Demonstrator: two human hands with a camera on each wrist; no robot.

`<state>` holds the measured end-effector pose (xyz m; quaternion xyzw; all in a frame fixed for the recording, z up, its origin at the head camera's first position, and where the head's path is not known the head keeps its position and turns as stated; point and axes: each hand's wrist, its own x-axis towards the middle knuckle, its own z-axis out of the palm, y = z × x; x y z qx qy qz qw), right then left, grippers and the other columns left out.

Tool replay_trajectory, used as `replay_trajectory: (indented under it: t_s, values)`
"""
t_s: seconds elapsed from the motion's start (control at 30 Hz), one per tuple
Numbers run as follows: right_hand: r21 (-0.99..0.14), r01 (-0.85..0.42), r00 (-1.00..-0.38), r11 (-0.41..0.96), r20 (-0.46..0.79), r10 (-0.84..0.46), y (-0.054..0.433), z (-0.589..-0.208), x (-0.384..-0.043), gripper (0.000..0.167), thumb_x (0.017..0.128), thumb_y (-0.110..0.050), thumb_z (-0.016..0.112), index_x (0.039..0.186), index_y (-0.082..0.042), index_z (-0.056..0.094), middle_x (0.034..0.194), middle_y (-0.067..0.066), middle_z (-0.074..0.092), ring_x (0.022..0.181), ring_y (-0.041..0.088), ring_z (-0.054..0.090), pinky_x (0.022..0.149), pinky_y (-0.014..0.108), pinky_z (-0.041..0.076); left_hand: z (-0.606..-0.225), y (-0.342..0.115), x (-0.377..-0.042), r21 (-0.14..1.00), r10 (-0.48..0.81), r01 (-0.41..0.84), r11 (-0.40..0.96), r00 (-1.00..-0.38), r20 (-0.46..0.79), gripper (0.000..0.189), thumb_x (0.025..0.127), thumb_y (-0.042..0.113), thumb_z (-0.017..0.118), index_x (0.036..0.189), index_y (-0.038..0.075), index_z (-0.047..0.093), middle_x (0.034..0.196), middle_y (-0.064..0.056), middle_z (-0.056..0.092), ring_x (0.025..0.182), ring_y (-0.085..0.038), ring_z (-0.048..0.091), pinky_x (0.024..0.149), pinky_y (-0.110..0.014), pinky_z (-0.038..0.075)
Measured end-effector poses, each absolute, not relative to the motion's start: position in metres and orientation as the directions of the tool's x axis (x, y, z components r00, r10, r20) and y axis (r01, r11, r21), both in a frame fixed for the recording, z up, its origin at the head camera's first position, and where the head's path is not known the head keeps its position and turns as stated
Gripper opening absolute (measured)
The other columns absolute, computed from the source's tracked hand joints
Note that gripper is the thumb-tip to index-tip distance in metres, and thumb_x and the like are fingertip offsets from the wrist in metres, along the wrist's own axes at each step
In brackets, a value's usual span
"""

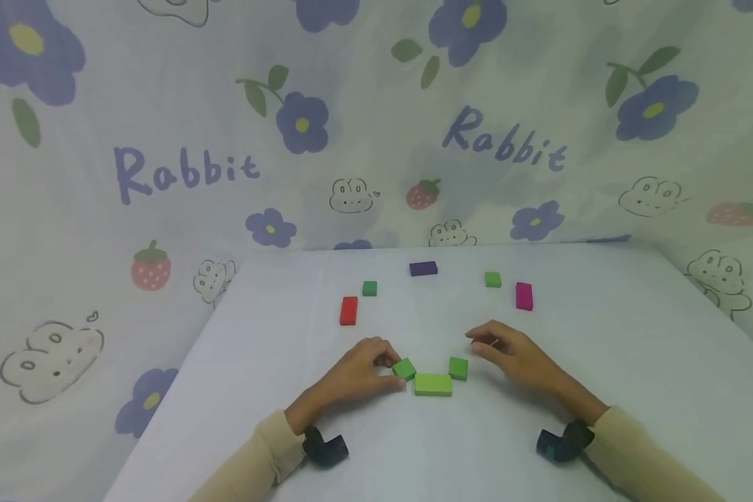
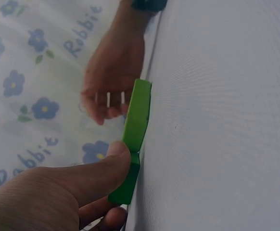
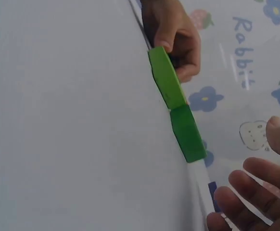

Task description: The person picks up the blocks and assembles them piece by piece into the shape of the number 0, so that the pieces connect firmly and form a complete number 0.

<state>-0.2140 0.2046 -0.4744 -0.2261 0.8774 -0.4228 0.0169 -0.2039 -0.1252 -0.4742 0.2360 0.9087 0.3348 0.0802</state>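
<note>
My left grip (image 1: 360,373) pinches a green block (image 1: 404,369), likely light and stiff, best held by opposite sides; my right grip (image 1: 519,357) hangs loose, holding nothing.

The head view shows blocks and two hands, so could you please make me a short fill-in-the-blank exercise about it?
1. The left hand holds a small block coloured ____.
2. The red block lies to the ____ of the magenta block.
3. The purple block lies ____ from the person.

Missing words: green; left; farthest.
</note>
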Motion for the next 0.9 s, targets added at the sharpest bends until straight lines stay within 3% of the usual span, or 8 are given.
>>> replay_trajectory:
  t_s: [0.27,0.43,0.53,0.67,0.9]
  values:
    - [-0.682,-0.438,-0.898,0.586,0.299,-0.323,0.233,-0.462,-0.229,0.025,0.099,-0.021,0.062,0.120,-0.007,0.066,0.107,0.004,0.071,0.090,0.010,0.062,0.077,0.023,0.054,-0.476,-0.125,-0.203,0.657,0.491,0.381,0.651,-0.871,0.018,0.027,0.083,0.035,0.080,0.105,0.026,0.067,0.098,0.015,0.059,0.097,-0.006,0.053,0.089,-0.028,0.048]
    - [-0.616,-0.400,-0.913,0.678,0.329,-0.240,0.260,-0.455,-0.246,0.022,0.098,-0.019,0.064,0.115,-0.005,0.066,0.102,0.007,0.069,0.087,0.013,0.059,0.074,0.018,0.051,-0.472,-0.126,-0.203,0.641,0.489,0.390,0.661,-0.872,0.026,0.027,0.083,0.034,0.080,0.105,0.025,0.067,0.097,0.015,0.059,0.096,-0.006,0.053,0.088,-0.028,0.048]
    - [-0.585,-0.344,-0.936,0.734,0.273,-0.221,0.276,-0.452,-0.260,0.026,0.098,-0.022,0.065,0.117,-0.004,0.065,0.108,0.012,0.067,0.095,0.021,0.060,0.078,0.022,0.051,-0.470,-0.127,-0.203,0.634,0.489,0.398,0.663,-0.872,0.035,0.027,0.084,0.033,0.079,0.105,0.024,0.066,0.098,0.014,0.059,0.097,-0.007,0.053,0.088,-0.029,0.049]
    - [-0.577,-0.243,-0.970,0.779,0.139,-0.200,0.293,-0.452,-0.276,0.043,0.098,-0.030,0.065,0.129,-0.002,0.058,0.123,0.019,0.060,0.107,0.034,0.060,0.082,0.039,0.056,-0.471,-0.127,-0.204,0.638,0.488,0.391,0.663,-0.873,0.027,0.026,0.084,0.034,0.079,0.105,0.024,0.066,0.098,0.014,0.059,0.097,-0.007,0.053,0.088,-0.029,0.049]
    - [-0.610,-0.092,-0.982,0.787,-0.074,-0.172,0.307,-0.450,-0.294,0.070,0.095,-0.050,0.062,0.147,-0.008,0.042,0.148,0.023,0.040,0.130,0.045,0.046,0.093,0.057,0.052,-0.474,-0.124,-0.204,0.651,0.493,0.385,0.654,-0.870,0.019,0.026,0.084,0.033,0.079,0.104,0.025,0.066,0.098,0.013,0.060,0.098,-0.008,0.053,0.088,-0.030,0.049]
